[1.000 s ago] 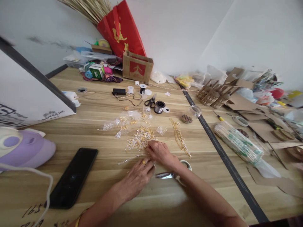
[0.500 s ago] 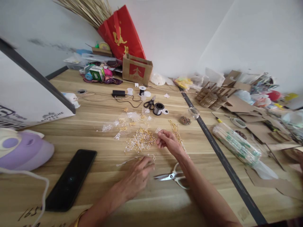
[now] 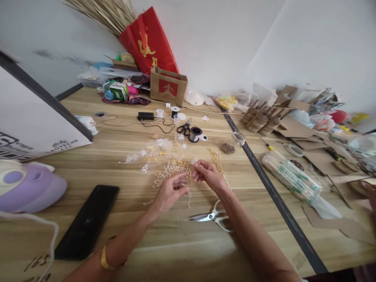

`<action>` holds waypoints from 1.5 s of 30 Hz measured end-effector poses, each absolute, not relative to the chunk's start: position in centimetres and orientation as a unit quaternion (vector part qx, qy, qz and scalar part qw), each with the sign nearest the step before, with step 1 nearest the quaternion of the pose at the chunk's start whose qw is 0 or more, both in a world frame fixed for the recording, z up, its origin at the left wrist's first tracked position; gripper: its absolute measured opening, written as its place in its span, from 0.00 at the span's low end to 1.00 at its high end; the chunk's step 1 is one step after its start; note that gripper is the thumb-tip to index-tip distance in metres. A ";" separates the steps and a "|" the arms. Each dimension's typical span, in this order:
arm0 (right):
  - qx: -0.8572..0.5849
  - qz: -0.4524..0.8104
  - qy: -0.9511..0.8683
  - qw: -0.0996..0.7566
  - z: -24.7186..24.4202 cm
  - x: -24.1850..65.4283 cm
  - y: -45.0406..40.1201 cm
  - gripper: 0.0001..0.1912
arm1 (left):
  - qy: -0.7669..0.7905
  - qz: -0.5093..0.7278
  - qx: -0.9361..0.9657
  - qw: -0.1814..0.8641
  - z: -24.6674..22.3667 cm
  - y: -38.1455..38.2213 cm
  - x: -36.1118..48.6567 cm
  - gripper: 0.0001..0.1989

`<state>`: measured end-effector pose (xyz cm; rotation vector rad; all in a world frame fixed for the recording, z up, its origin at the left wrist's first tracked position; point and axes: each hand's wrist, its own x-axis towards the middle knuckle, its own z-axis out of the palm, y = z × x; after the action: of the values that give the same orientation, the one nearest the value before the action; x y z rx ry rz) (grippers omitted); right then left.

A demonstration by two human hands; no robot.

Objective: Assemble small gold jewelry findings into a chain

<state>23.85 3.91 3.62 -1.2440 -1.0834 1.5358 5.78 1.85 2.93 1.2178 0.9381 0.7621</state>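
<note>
My left hand [image 3: 170,192] is raised over the near edge of a pile of small gold and silver jewelry findings [image 3: 171,169]. Its thumb and fingers are apart, with nothing visible between them. Beside it, my right hand [image 3: 207,174] is closed in a pinch; whatever its fingertips hold is too small to make out. Below the left hand lies a thin silver chain [image 3: 189,200] with a ring, its middle hidden by the hand. Gold chains [image 3: 216,158] lie just beyond the right hand. White-handled scissors [image 3: 210,216] rest partly behind the right forearm.
Small plastic bags of findings [image 3: 132,158], a wire spool [image 3: 195,134] and black scissors [image 3: 185,127] lie behind the pile. A phone [image 3: 88,221] and a purple-white device [image 3: 32,186] are at left. Packed sticks [image 3: 290,176] lie at right. Another person's hand [image 3: 370,194] shows at the right edge.
My left hand has lifted from the silver chain and moved up beside the right hand, its fingers spreading. The right hand stays pinched in nearly the same place.
</note>
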 end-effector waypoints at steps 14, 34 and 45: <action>-0.541 0.571 -0.481 0.387 3.1 25.0 3.4 0.21 | 0.386 0.251 0.609 0.645 2.4 0.1 5.4 0.24; -0.591 0.446 -0.579 0.343 1.1 26.8 0.8 0.18 | 0.445 0.249 0.694 0.509 2.8 -0.6 4.1 0.20; -0.503 0.215 -0.786 0.288 5.1 24.0 -2.9 0.15 | 0.425 0.171 0.799 0.390 2.6 -0.5 5.7 0.20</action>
<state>24.05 -2.87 5.06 -1.3440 -2.0985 0.5746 5.68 -0.49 2.58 2.0297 1.0788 0.4356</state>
